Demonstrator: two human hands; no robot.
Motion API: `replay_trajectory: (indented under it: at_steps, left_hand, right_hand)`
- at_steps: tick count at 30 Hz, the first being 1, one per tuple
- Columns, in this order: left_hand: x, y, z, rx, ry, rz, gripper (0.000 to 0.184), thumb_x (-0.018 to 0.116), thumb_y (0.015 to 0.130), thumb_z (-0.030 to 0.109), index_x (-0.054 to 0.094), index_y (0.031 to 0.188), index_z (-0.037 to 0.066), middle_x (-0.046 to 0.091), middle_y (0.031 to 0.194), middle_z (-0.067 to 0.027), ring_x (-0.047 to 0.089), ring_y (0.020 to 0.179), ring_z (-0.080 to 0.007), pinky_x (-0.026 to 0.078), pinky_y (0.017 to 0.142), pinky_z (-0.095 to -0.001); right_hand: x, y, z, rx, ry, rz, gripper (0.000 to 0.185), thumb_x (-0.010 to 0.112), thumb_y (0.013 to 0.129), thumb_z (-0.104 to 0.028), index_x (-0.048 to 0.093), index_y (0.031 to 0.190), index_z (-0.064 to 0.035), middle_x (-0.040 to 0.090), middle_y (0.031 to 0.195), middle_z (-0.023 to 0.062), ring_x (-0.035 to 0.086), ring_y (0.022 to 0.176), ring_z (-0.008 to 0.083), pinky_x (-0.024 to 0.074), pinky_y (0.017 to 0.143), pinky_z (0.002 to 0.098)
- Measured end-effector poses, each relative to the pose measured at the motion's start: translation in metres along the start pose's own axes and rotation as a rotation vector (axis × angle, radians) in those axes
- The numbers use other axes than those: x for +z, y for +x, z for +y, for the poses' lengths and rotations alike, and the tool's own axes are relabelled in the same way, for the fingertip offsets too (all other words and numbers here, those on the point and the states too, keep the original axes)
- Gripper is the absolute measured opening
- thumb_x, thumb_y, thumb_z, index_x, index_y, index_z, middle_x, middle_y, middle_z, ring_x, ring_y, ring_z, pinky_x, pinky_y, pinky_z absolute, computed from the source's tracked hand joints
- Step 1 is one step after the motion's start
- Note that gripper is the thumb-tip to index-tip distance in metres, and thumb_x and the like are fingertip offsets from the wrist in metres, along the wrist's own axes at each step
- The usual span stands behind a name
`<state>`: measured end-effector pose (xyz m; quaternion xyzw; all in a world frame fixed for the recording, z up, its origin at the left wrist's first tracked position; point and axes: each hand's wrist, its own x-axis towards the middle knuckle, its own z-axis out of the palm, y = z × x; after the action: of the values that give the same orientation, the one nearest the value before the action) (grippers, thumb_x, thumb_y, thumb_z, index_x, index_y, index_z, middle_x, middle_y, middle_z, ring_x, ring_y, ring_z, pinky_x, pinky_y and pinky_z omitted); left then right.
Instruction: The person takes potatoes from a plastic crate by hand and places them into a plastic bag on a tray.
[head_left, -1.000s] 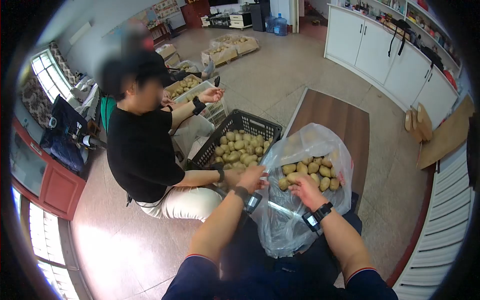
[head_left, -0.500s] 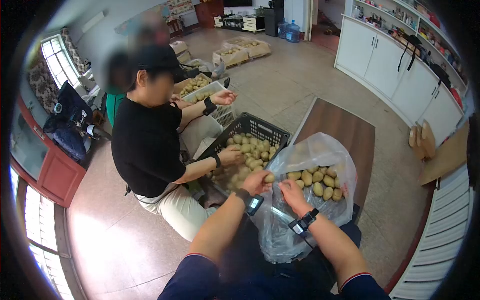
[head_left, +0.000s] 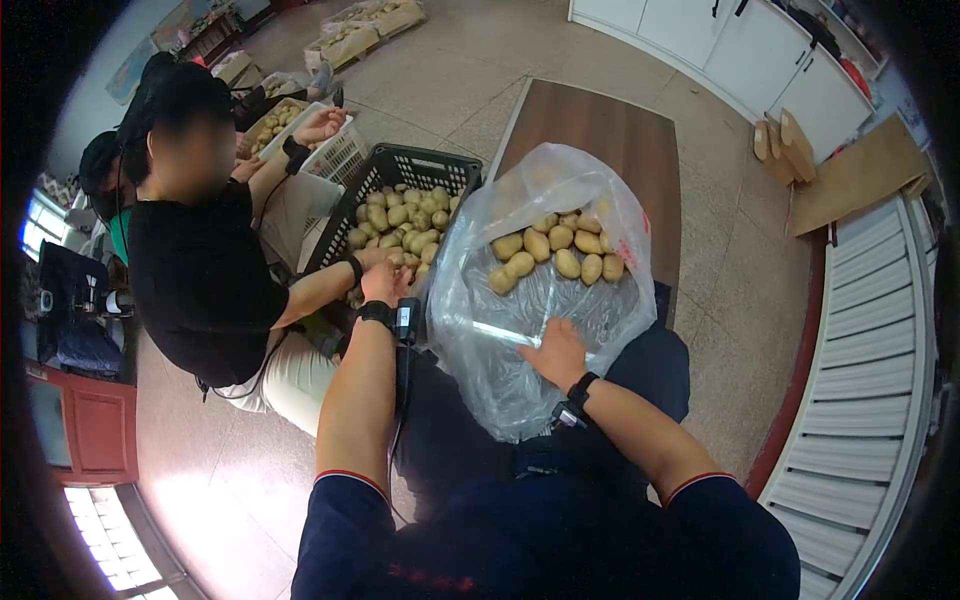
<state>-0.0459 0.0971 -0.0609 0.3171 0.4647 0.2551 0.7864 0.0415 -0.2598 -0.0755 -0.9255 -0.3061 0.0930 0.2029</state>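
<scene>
L hand (head_left: 384, 285): at near R side of black crate (head_left: 450, 168), by the crate prod. (head_left: 400, 215); grip mostly hidden, can't tell if holding anything.
R hand (head_left: 560, 356): over open clear bag (head_left: 500, 380); thumb apart from fingers, grip fairly wide, nothing visible in it; contact w/ plastic can't tell.
Bag: part on brown counter (head_left: 600, 125), near end over wearer's lap.
Bag prod. (head_left: 567, 264): tan ovals, loose cluster at far side, 2 a bit nearer on L.
Crate: L of bag, lots of similar ovals.
Co-worker (head_left: 200, 290): black top, pale trousers, L of crate; near hand (head_left: 378, 257) at crate, right by L hand; other hand (head_left: 322, 124) up by white crate (head_left: 345, 150).
Wrists: dark strap + small device (head_left: 405, 318) on L.
Back: lined boxes (head_left: 345, 48) w/ more prod., on floor; white cabinets (head_left: 680, 30) far R.
</scene>
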Motion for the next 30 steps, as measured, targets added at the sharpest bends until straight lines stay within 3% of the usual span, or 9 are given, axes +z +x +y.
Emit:
replay_trajectory:
  at_steps: [3, 5, 12, 19, 21, 22, 27, 29, 30]
  left_hand:
    - [0.0, 0.0, -0.01, 0.003, 0.08, -0.03, 0.02, 0.048, 0.093, 0.012, 0.053, 0.109, 0.002, 0.057, 0.101, -0.0129, 0.06, 0.089, -0.0269, 0.056, 0.076, -0.0394]
    - [-0.003, 0.0, -0.017, 0.079, 0.098, -0.075, 0.022, 0.046, 0.096, 0.016, 0.052, 0.11, 0.0, 0.059, 0.097, -0.0136, 0.061, 0.082, -0.0258, 0.057, 0.069, -0.0365]
    - [-0.002, 0.009, -0.016, 0.054, 0.26, -0.172, 0.025, 0.053, 0.094, 0.019, 0.052, 0.112, 0.002, 0.056, 0.091, -0.0094, 0.058, 0.076, -0.0245, 0.054, 0.066, -0.0414]
    - [0.029, -0.02, -0.012, 0.03, 0.313, 0.013, 0.025, 0.058, 0.088, 0.018, 0.054, 0.11, 0.007, 0.055, 0.092, -0.0073, 0.059, 0.078, -0.0229, 0.055, 0.06, -0.0366]
    - [0.022, -0.026, -0.011, 0.061, 0.353, -0.1, 0.021, 0.056, 0.091, 0.018, 0.052, 0.107, 0.006, 0.053, 0.088, -0.0054, 0.058, 0.073, -0.0215, 0.052, 0.059, -0.0374]
    - [0.029, -0.037, -0.003, 0.094, 0.39, -0.217, 0.018, 0.055, 0.093, 0.018, 0.05, 0.105, 0.006, 0.051, 0.083, -0.0036, 0.056, 0.068, -0.02, 0.05, 0.059, -0.0381]
    - [0.035, -0.039, -0.006, 0.063, 0.424, -0.055, 0.022, 0.054, 0.093, 0.02, 0.048, 0.108, 0.005, 0.054, 0.091, -0.0077, 0.059, 0.072, -0.0224, 0.051, 0.059, -0.0388]
    - [0.028, -0.03, -0.008, 0.064, 0.411, -0.119, 0.024, 0.054, 0.093, 0.02, 0.046, 0.11, 0.004, 0.054, 0.093, -0.0082, 0.059, 0.073, -0.0226, 0.051, 0.059, -0.0388]
    - [0.03, -0.03, -0.009, 0.069, 0.394, -0.185, 0.026, 0.054, 0.093, 0.02, 0.045, 0.112, 0.004, 0.054, 0.096, -0.0088, 0.06, 0.074, -0.0229, 0.052, 0.059, -0.0388]
  right_hand:
    - [-0.003, -0.004, -0.001, 0.06, -0.031, -0.025, 0.061, 0.072, 0.074, -0.045, 0.056, 0.107, 0.0034, 0.057, 0.111, 0.0235, 0.057, 0.104, 0.0394, 0.0488, 0.086, 0.0477]
    - [-0.007, -0.001, 0.0, 0.099, -0.095, -0.076, 0.069, 0.07, 0.073, -0.053, 0.058, 0.102, 0.0074, 0.062, 0.096, 0.0239, 0.064, 0.087, 0.0397, 0.0521, 0.075, 0.0478]
    - [-0.014, 0.004, -0.002, 0.138, -0.159, -0.301, 0.061, 0.067, 0.074, -0.057, 0.069, 0.087, 0.0025, 0.069, 0.085, 0.0213, 0.068, 0.08, 0.0354, 0.0537, 0.072, 0.0464]
    - [0.004, 0.007, 0.01, 0.042, -0.127, -0.284, 0.036, 0.061, 0.082, -0.033, 0.067, 0.089, 0.0025, 0.068, 0.089, 0.0223, 0.067, 0.084, 0.0385, 0.0531, 0.073, 0.0487]
    - [0.003, 0.015, 0.013, 0.024, -0.087, -0.242, 0.031, 0.06, 0.082, -0.026, 0.065, 0.09, 0.003, 0.068, 0.09, 0.0234, 0.066, 0.084, 0.0396, 0.0527, 0.073, 0.0496]
    - [0.005, 0.02, 0.016, 0.067, -0.055, -0.141, 0.027, 0.06, 0.081, -0.025, 0.067, 0.086, 0.0007, 0.067, 0.09, 0.0221, 0.066, 0.084, 0.0389, 0.0527, 0.072, 0.0496]
    - [0.0, 0.03, 0.026, 0.232, 0.099, -0.029, 0.019, 0.058, 0.08, -0.017, 0.064, 0.087, -0.0004, 0.066, 0.091, 0.0205, 0.066, 0.08, 0.0386, 0.0519, 0.069, 0.0505]
    - [-0.004, 0.025, 0.029, -0.117, -0.044, -0.058, 0.018, 0.055, 0.081, -0.013, 0.06, 0.092, -0.0002, 0.066, 0.089, 0.0219, 0.065, 0.08, 0.0398, 0.0513, 0.071, 0.0512]
    - [-0.001, 0.025, 0.031, -0.109, -0.048, -0.058, 0.018, 0.055, 0.081, -0.013, 0.06, 0.092, -0.0002, 0.066, 0.089, 0.0219, 0.065, 0.08, 0.0398, 0.0513, 0.071, 0.0512]
